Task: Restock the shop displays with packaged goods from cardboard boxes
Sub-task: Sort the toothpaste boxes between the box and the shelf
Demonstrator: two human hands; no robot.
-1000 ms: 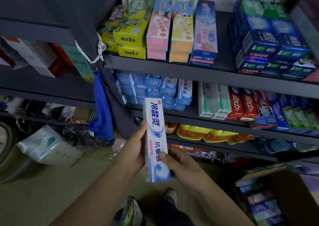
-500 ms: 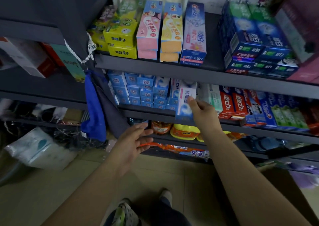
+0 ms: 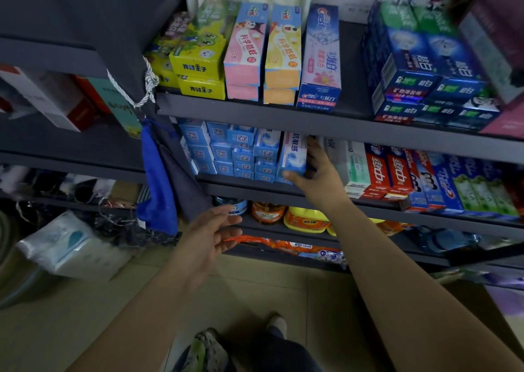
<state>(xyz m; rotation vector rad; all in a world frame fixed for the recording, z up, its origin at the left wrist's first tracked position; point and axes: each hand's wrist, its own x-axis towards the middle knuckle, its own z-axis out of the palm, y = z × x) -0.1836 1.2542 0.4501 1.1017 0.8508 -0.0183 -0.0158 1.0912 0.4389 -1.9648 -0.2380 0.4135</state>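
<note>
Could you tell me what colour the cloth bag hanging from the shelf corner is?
Bright blue bag, in the head view.

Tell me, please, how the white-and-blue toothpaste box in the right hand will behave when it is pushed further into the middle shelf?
The toothpaste box is a long, flat-sided carton, so it probably slides straight and cannot roll. It looks like thin card, likely light and easy to dent under the right hand. Wedged between the blue box stack and its neighbours, it seems unlikely to tip.
</note>
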